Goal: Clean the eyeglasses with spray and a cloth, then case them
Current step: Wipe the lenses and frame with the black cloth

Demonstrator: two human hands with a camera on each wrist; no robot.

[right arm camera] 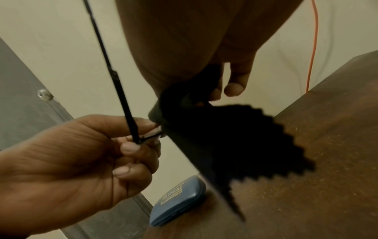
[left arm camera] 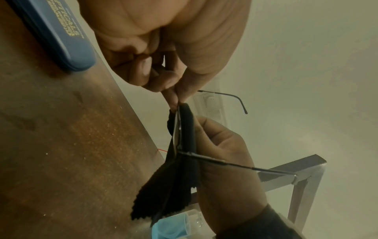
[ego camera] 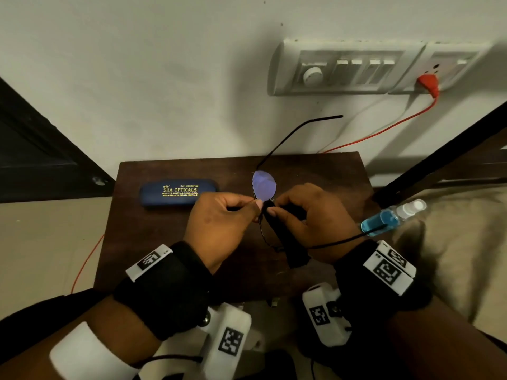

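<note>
A thin, dark metal-looking frame is showing on the eyeglasses [ego camera: 264, 185], with a glossy lens reflecting violet; a matt black cloth [left arm camera: 180, 177] with pinked edges is hanging from the right hand [ego camera: 315, 215]; left of the left hand [ego camera: 219, 223], a smooth blue case [ego camera: 178, 192] is lying on the speckled dark wooden table [ego camera: 164, 242].

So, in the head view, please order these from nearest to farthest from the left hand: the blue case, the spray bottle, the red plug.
Measured from the left hand:
1. Blue case, closed on the table just beyond the hand, to its left.
2. Spray bottle, lying at the table's right edge, past the right hand.
3. Red plug, up in the wall socket, far right.
</note>
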